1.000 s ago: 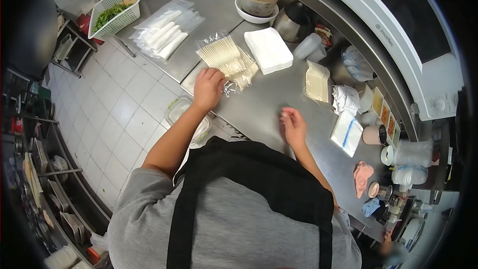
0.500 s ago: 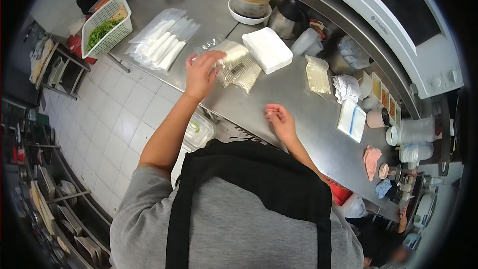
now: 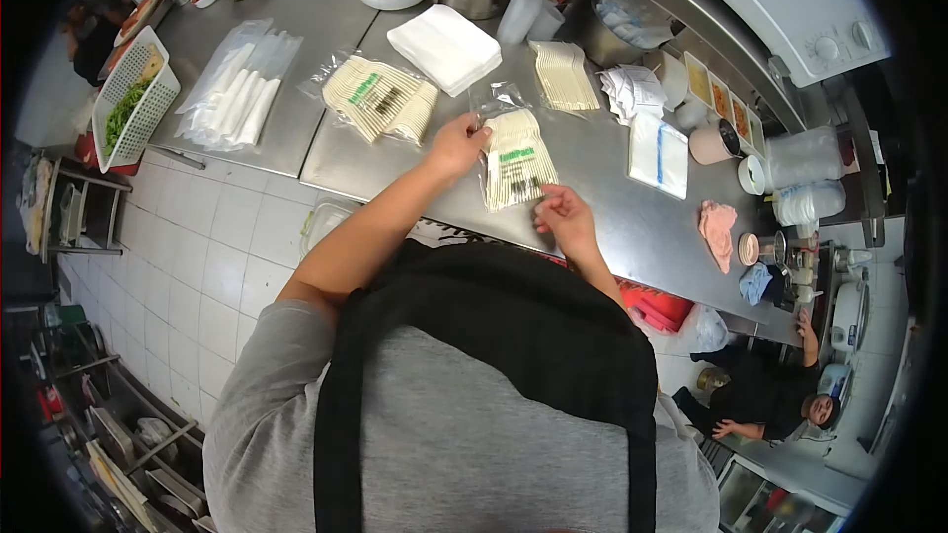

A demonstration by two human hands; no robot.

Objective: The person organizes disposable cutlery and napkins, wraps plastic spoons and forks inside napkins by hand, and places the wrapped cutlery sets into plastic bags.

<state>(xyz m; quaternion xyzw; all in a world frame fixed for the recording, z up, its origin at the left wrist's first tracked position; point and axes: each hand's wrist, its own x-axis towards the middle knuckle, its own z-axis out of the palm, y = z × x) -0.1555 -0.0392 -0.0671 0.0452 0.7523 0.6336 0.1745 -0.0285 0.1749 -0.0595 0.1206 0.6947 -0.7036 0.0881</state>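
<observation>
My left hand (image 3: pixel 459 145) pinches the upper left edge of a clear bag of pale wooden cutlery (image 3: pixel 518 160) with green print. My right hand (image 3: pixel 565 215) is at the bag's lower right corner, fingers curled; whether they grip it is unclear. Another printed bag of the same pieces (image 3: pixel 375 97) lies on the steel table to the left. Behind the held bag is a stack of white napkins (image 3: pixel 446 47). A further pack of pale pieces (image 3: pixel 565 76) rests to the right of the napkins.
Long white packets (image 3: pixel 237 99) and a basket of greens (image 3: pixel 133 104) are at the left. A white pack with a blue stripe (image 3: pixel 659 155), a pink cloth (image 3: pixel 717 234) and food trays (image 3: pixel 721 99) stand right. A co-worker (image 3: pixel 765 400) is at the lower right.
My left hand has lifted one cutlery bag off the pile and carried it right, in front of my body. My right hand has come up to its corner. The view has shifted to the right.
</observation>
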